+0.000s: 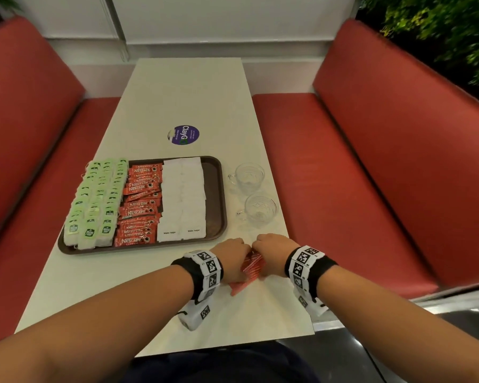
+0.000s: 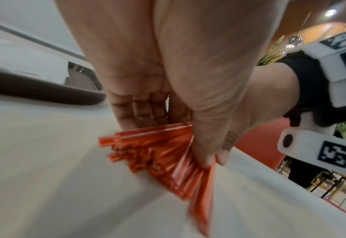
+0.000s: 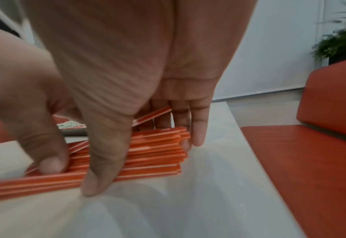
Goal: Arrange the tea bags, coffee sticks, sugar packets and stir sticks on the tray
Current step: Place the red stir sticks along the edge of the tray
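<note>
A pile of red stir sticks (image 1: 250, 268) lies on the white table (image 1: 122, 286), just in front of the brown tray (image 1: 219, 194). My left hand (image 1: 233, 252) and right hand (image 1: 271, 250) grip the pile side by side. In the left wrist view, thumb and fingers of the left hand (image 2: 172, 140) pinch the fanned stir sticks (image 2: 158, 153). In the right wrist view, the right hand (image 3: 147, 157) clasps the stir sticks (image 3: 158, 153) between thumb and fingers. The tray holds green tea bags (image 1: 97, 200) at left, red coffee sticks (image 1: 140, 205) in the middle and white sugar packets (image 1: 183, 197). A bare strip runs along its right side.
Two glass cups (image 1: 248, 175) (image 1: 260, 210) stand on the table right of the tray. A round purple sticker (image 1: 183, 134) lies beyond the tray. Red benches (image 1: 371, 175) (image 1: 25, 161) flank the table. The table's right edge runs close to my right wrist.
</note>
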